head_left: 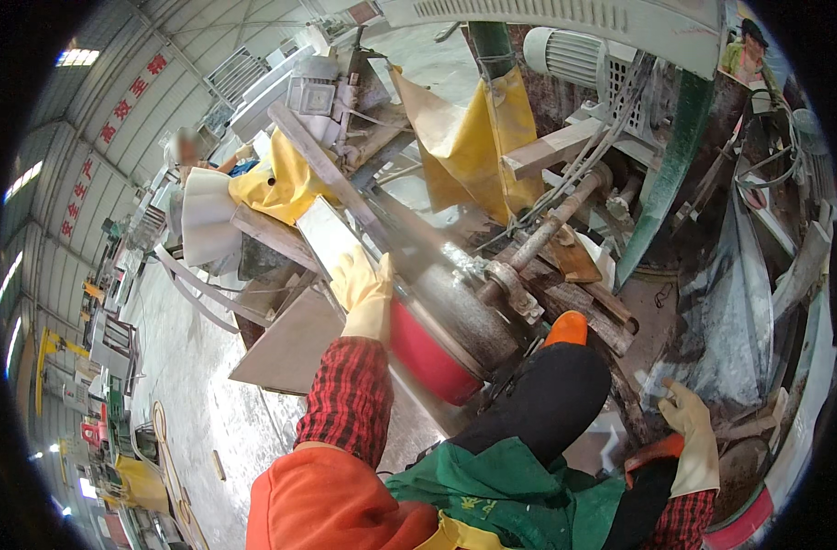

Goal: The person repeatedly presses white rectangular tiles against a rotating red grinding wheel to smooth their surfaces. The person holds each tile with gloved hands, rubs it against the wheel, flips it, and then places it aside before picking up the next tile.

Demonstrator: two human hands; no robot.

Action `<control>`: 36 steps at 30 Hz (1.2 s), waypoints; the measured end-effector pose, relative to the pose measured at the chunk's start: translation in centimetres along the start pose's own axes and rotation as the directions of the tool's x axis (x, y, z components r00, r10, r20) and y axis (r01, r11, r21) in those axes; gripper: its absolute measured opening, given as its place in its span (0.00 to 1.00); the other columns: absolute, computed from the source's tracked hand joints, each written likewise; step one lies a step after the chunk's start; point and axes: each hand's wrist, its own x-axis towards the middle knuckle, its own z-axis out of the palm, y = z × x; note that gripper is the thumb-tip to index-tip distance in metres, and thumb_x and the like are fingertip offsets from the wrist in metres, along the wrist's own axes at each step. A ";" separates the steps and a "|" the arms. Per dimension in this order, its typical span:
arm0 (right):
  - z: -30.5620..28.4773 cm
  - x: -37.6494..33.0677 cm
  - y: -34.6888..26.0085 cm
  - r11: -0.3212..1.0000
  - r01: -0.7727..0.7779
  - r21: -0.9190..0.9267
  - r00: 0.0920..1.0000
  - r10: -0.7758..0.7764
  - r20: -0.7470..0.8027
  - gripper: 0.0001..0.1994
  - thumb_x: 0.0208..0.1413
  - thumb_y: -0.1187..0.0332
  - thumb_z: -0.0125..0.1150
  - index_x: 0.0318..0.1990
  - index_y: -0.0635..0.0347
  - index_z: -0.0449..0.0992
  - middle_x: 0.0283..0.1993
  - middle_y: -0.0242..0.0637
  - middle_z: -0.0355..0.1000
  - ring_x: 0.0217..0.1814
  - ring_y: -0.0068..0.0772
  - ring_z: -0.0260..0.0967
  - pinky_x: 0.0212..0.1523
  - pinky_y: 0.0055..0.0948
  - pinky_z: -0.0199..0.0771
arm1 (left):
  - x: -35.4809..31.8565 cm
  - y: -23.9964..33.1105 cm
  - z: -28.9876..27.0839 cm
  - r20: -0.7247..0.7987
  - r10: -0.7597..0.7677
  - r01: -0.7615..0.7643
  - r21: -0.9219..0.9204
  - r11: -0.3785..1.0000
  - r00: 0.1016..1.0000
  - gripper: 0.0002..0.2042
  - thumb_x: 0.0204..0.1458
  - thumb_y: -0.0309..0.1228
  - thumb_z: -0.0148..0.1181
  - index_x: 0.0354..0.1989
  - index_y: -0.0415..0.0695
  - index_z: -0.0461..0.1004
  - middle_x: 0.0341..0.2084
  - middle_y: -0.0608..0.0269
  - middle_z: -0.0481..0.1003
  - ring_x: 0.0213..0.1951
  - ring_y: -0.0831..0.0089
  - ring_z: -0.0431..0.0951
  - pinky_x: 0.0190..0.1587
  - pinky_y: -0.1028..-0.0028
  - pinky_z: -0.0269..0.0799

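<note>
My left hand (363,289), in a cream glove, lies with its fingers stretched out at the upper end of a large wheel with a red rim (428,356). Its fingertips reach a pale flat strip (325,234) beside the wheel; whether they press on it I cannot tell. A metal shaft (556,220) with a bearing block (513,291) runs out from the wheel. Low on the right, my right hand (692,431), gloved too, has its fingers apart and slightly bent, with nothing visible in them. It is nearest a grey plastic sheet (726,321).
Wooden planks (593,316) lie near the shaft, by my orange-tipped shoe (567,328). A yellow cloth (286,179) and a yellow sheet (478,147) hang around the machine. An electric motor (565,53) sits above. Another person (187,151) stands at the far left.
</note>
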 end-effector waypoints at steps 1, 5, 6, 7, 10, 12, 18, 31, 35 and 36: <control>-0.1 -0.1 -0.2 1.000 -0.003 -0.005 1.000 0.003 0.004 0.28 0.64 0.56 0.60 0.73 0.34 0.68 0.61 0.51 0.78 0.64 0.53 0.76 0.64 0.46 0.75 | -0.1 0.2 -0.1 -0.010 0.004 -0.004 0.006 1.000 1.000 0.35 0.57 0.57 0.62 0.68 0.48 0.68 0.66 0.47 0.68 0.66 0.46 0.65 0.65 0.49 0.62; -0.2 -0.1 0.1 1.000 0.007 -0.022 1.000 -0.007 0.000 0.28 0.64 0.55 0.60 0.73 0.35 0.68 0.60 0.51 0.79 0.63 0.53 0.77 0.63 0.46 0.75 | -0.5 1.0 -0.8 0.030 -0.012 0.012 -0.003 1.000 0.999 0.34 0.57 0.57 0.62 0.67 0.49 0.69 0.63 0.49 0.69 0.65 0.47 0.66 0.64 0.49 0.63; -0.2 -0.1 0.3 1.000 0.014 -0.025 1.000 -0.014 -0.005 0.29 0.64 0.56 0.59 0.73 0.35 0.68 0.59 0.50 0.79 0.62 0.54 0.77 0.63 0.46 0.76 | -0.6 0.9 -0.5 0.016 -0.011 0.011 0.001 1.000 1.000 0.34 0.57 0.56 0.63 0.67 0.49 0.69 0.63 0.49 0.69 0.65 0.47 0.66 0.64 0.49 0.63; -0.2 -0.1 0.1 1.000 0.003 -0.018 1.000 -0.003 0.007 0.29 0.64 0.56 0.59 0.73 0.35 0.68 0.60 0.51 0.79 0.63 0.53 0.77 0.63 0.46 0.75 | -0.6 0.9 -0.4 0.002 -0.010 0.010 0.008 1.000 1.000 0.33 0.57 0.56 0.63 0.67 0.49 0.69 0.62 0.50 0.70 0.64 0.47 0.66 0.64 0.49 0.63; -0.3 -0.1 -0.3 1.000 0.002 -0.004 1.000 -0.002 0.019 0.29 0.64 0.56 0.59 0.73 0.36 0.68 0.61 0.51 0.78 0.63 0.53 0.76 0.63 0.46 0.75 | -0.9 0.7 -0.4 -0.003 -0.006 0.006 0.006 1.000 1.000 0.34 0.58 0.56 0.62 0.67 0.49 0.69 0.63 0.50 0.69 0.65 0.47 0.66 0.63 0.48 0.63; 0.0 0.1 0.4 0.999 0.045 -0.002 0.999 -0.045 -0.009 0.29 0.64 0.56 0.59 0.73 0.37 0.68 0.62 0.50 0.78 0.64 0.53 0.76 0.64 0.45 0.75 | -1.0 0.8 -0.4 0.003 -0.003 0.003 0.007 1.000 1.000 0.34 0.58 0.56 0.62 0.68 0.49 0.68 0.64 0.49 0.69 0.65 0.47 0.66 0.64 0.47 0.63; -0.1 -0.2 0.3 0.998 0.053 0.034 0.999 -0.052 -0.014 0.30 0.63 0.56 0.59 0.74 0.39 0.68 0.63 0.50 0.77 0.65 0.52 0.76 0.65 0.44 0.74 | -1.3 1.2 -0.9 0.030 0.000 -0.001 0.014 1.000 1.000 0.35 0.59 0.56 0.60 0.69 0.48 0.67 0.67 0.48 0.67 0.67 0.46 0.64 0.65 0.47 0.62; -0.4 -0.4 -0.3 0.999 0.007 0.053 1.000 -0.007 0.005 0.29 0.62 0.56 0.60 0.73 0.39 0.69 0.67 0.50 0.74 0.67 0.52 0.74 0.67 0.45 0.73 | -2.3 1.5 -1.1 0.054 -0.012 0.011 0.004 1.000 0.998 0.35 0.58 0.55 0.62 0.69 0.47 0.67 0.67 0.48 0.68 0.68 0.47 0.64 0.65 0.48 0.62; -0.5 -0.5 -0.5 0.998 0.031 0.048 0.999 -0.031 -0.007 0.30 0.62 0.57 0.60 0.73 0.39 0.68 0.65 0.51 0.75 0.66 0.52 0.75 0.66 0.44 0.74 | -2.4 1.3 -1.1 0.057 -0.003 0.003 -0.004 1.000 0.998 0.35 0.58 0.55 0.62 0.70 0.47 0.67 0.67 0.47 0.67 0.69 0.47 0.64 0.65 0.48 0.62; -0.5 -0.6 -0.6 0.998 0.045 0.049 0.999 -0.044 -0.013 0.31 0.62 0.57 0.60 0.74 0.39 0.68 0.65 0.51 0.76 0.65 0.52 0.75 0.66 0.43 0.74 | -2.5 1.3 -1.1 0.052 0.001 -0.001 -0.003 1.000 0.999 0.35 0.59 0.55 0.62 0.70 0.47 0.67 0.67 0.47 0.67 0.68 0.47 0.64 0.65 0.48 0.62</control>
